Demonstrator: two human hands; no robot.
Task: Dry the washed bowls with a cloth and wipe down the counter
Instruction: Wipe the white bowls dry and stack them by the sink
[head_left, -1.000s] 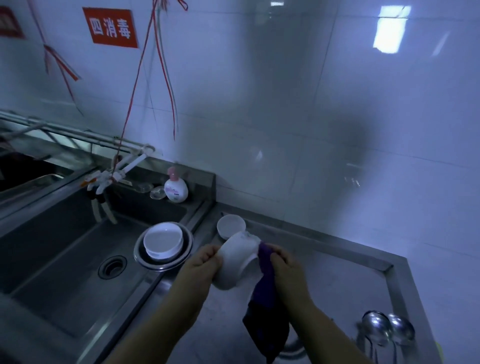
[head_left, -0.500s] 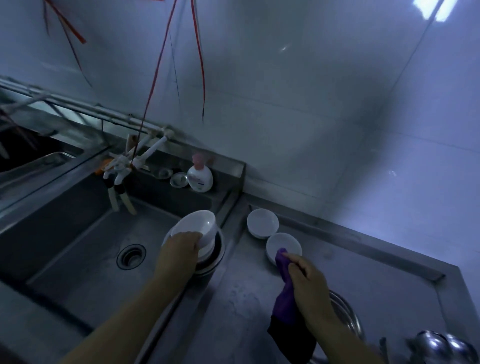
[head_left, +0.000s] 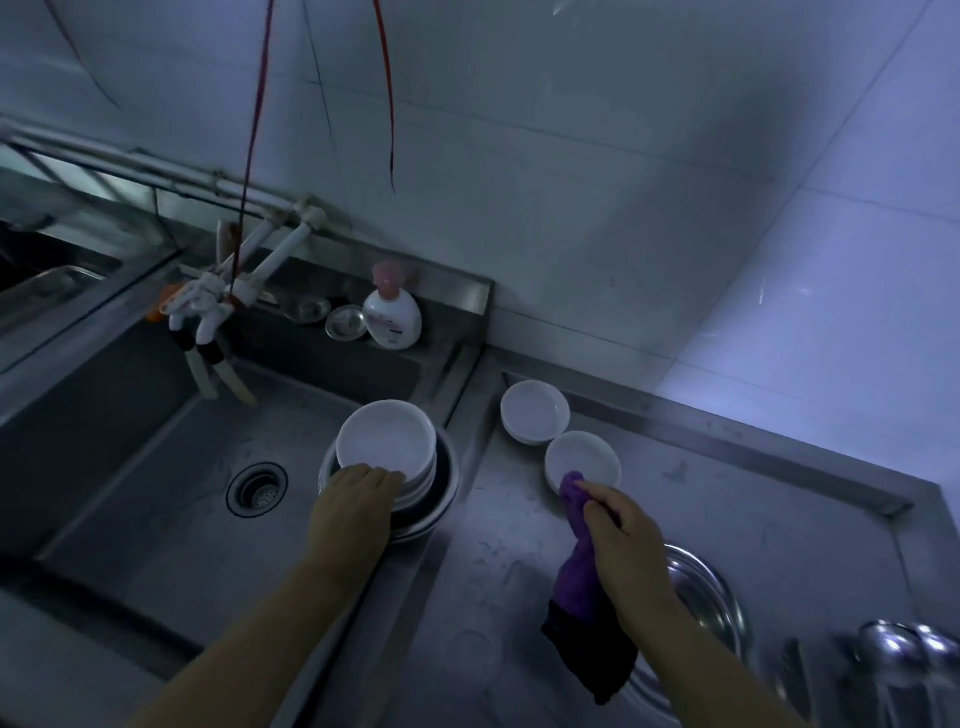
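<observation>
A stack of white bowls (head_left: 387, 444) sits in a metal basin (head_left: 444, 491) at the sink's right side. My left hand (head_left: 356, 501) grips the near rim of the top bowl. Two more white bowls stand on the steel counter (head_left: 498, 582): one at the back (head_left: 535, 410) and one nearer (head_left: 582, 457). My right hand (head_left: 618, 535) holds a purple cloth (head_left: 582, 587), whose top end touches the near bowl's rim while the rest hangs down over the counter.
The sink (head_left: 156, 467) with its drain lies on the left under a white tap (head_left: 218, 306). A soap bottle (head_left: 392, 317) stands on the back ledge. A metal dish (head_left: 706, 597) and ladles (head_left: 904, 654) lie at the counter's right.
The bowl I held in both hands a second ago now stands on the counter beside the other. My left hand has gone left to the stack in the basin.
</observation>
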